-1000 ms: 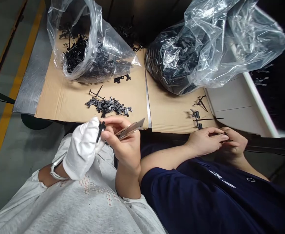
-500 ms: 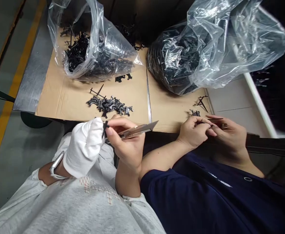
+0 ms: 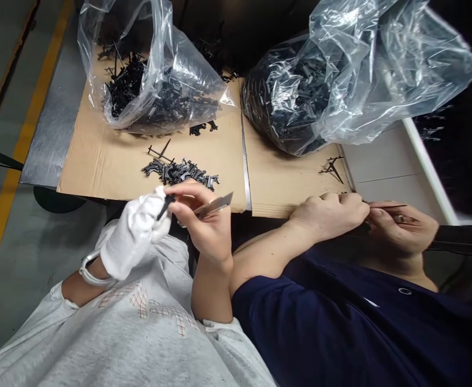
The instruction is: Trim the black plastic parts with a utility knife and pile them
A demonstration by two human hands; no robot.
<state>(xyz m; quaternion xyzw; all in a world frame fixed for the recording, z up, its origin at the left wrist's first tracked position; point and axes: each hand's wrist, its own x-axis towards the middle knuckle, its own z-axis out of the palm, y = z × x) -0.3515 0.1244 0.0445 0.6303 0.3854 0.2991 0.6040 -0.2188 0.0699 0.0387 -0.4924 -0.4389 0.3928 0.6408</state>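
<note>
My left hand [image 3: 131, 236], in a white cloth glove, is closed on a small black plastic part [image 3: 165, 208]. Its lower fingers are hidden in the glove's folds. Close beside it, my bare right hand [image 3: 209, 234] is curled round a utility knife [image 3: 219, 203], whose blade sticks out to the right past the fingers. The right thumb and forefinger tips meet at the black part; whether they grip it, I cannot tell. Just beyond my hands, a pile of black plastic parts [image 3: 184, 172] lies on the cardboard [image 3: 107, 156], with a thin black sprue [image 3: 161, 151] at its back edge.
Two clear plastic bags of black parts, one at back left [image 3: 167, 102] and one at back right [image 3: 284, 97], stand on the table. To my right, a co-worker's hands [image 3: 333, 215] hold a thin tool. A white tray [image 3: 385, 161] lies beyond them.
Both my hands have shifted slightly; the knife blade has moved left, and the black part tilts differently. The co-worker's hands have moved right, and the small parts near them are out of sight.
</note>
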